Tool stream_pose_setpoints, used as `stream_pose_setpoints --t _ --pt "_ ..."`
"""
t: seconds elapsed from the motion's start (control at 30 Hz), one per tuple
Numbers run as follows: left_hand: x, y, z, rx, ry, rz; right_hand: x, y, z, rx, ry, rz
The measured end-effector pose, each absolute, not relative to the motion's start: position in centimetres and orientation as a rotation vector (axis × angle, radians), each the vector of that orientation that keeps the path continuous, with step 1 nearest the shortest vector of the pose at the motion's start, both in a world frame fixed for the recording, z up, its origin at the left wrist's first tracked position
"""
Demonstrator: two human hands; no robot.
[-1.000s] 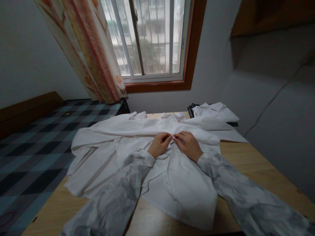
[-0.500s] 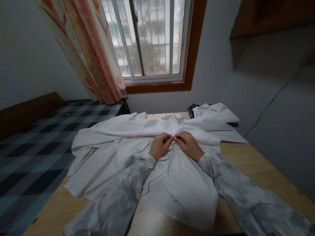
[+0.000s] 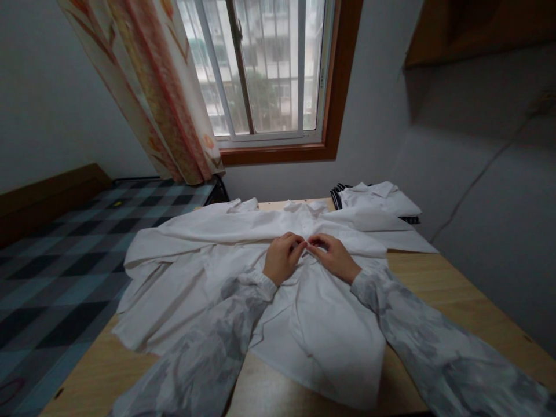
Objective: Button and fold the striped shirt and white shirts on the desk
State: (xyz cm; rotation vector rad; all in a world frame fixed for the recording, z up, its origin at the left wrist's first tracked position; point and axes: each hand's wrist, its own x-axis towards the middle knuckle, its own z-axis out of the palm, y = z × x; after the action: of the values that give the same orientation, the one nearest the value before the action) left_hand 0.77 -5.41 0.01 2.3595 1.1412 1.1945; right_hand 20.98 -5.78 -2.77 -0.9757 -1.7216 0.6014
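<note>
A white shirt (image 3: 330,324) lies spread front-up across the wooden table (image 3: 438,289), its sleeves folded across near the far side. My left hand (image 3: 281,258) and my right hand (image 3: 332,255) meet fingertip to fingertip at the middle of the shirt's front. Both pinch the cloth along the front opening, fingers curled. What sits between the fingertips is too small to make out. Both my arms wear grey patterned sleeves.
A second white garment (image 3: 377,200) lies folded at the table's far right over a dark striped one (image 3: 337,191). A bed with a checked cover (image 3: 65,249) stands to the left. A window (image 3: 264,69) and floral curtain (image 3: 152,87) are behind; a wall is close on the right.
Both hands have stayed together on the shirt front, shifting slightly farther up it. The fingers have worked a little at the cloth; the shirt lies as before.
</note>
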Motion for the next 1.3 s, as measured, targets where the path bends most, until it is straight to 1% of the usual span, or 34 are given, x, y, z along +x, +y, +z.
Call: stream_pose_setpoints --t 0.1,0.17,0.43,0.73,0.9,1.03,1.3 --pt "0.8 -5.2 -0.3 2.278 1.113 1.2 21.0 -5.8 -2.8 -0.94 -1.719 0.656" --pt "0.8 -5.1 -0.5 2.179 1.099 1.202 21.1 -5.9 -2.7 -0.944 -1.735 0.631" --pt "0.9 -4.8 -0.4 1.852 1.036 1.187 20.8 -6.9 -1.5 -0.988 -1.854 0.282" --pt "1.0 -3.4 -1.7 1.576 0.885 1.225 20.7 -6.7 -2.1 -0.996 -1.934 0.143" --pt "1.0 -3.4 -1.4 1.615 0.832 1.196 20.9 -6.6 -2.4 -1.019 -1.964 0.115" --pt "0.8 -3.8 -1.1 1.718 0.926 1.174 21.1 -6.6 -2.4 -1.039 -1.949 0.16" --pt "0.9 -4.5 -0.7 1.778 1.044 1.257 21.0 -6.7 -1.9 -1.053 -1.916 0.195"
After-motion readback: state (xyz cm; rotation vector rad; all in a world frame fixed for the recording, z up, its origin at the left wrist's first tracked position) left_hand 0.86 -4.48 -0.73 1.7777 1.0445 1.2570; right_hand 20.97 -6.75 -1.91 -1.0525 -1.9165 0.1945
